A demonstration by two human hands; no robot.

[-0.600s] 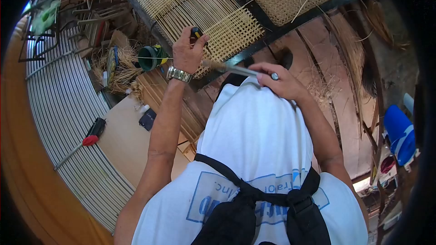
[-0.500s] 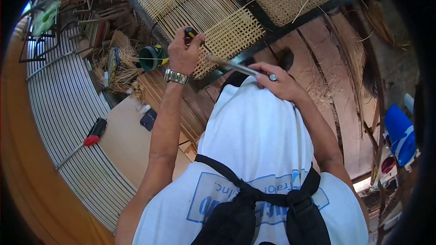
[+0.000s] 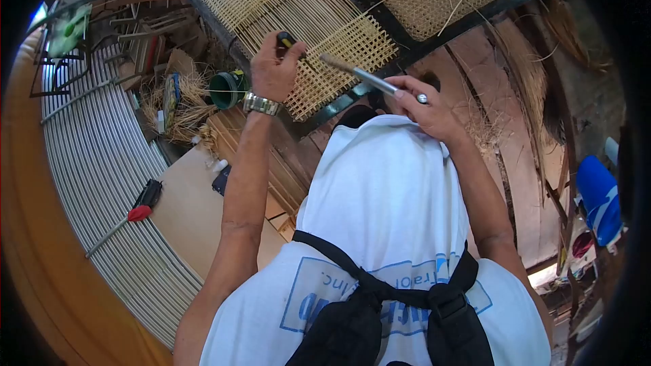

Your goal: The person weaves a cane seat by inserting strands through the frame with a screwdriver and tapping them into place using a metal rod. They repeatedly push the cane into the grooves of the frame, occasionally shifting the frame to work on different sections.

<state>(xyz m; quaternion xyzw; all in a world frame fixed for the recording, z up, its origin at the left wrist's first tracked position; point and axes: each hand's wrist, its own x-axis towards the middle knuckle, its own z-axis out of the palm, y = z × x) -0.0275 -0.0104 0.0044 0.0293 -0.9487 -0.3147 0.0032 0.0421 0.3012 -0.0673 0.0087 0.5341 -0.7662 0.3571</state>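
My left hand point(image 3: 272, 71), with a metal watch at the wrist, grips a black and yellow tool handle point(image 3: 285, 39) against the woven cane panel point(image 3: 339, 54). My right hand point(image 3: 422, 105) holds a slim metal tool point(image 3: 366, 76) with a pale tip, angled up and left over the half-woven cane. The panel sits in a dark frame point(image 3: 380, 74) that runs off to the upper right.
A red and black screwdriver point(image 3: 129, 215) lies on a ribbed metal surface point(image 3: 95, 156) at left. A green cup point(image 3: 225, 88) and loose cane scraps point(image 3: 178, 105) sit near the frame. A small black object point(image 3: 222, 178) rests on a tan board. A blue container point(image 3: 600, 196) stands at right.
Both hands have moved up toward the cane panel. The metal tool's tip now sits higher over the weave, and the left hand has slid up along the frame.
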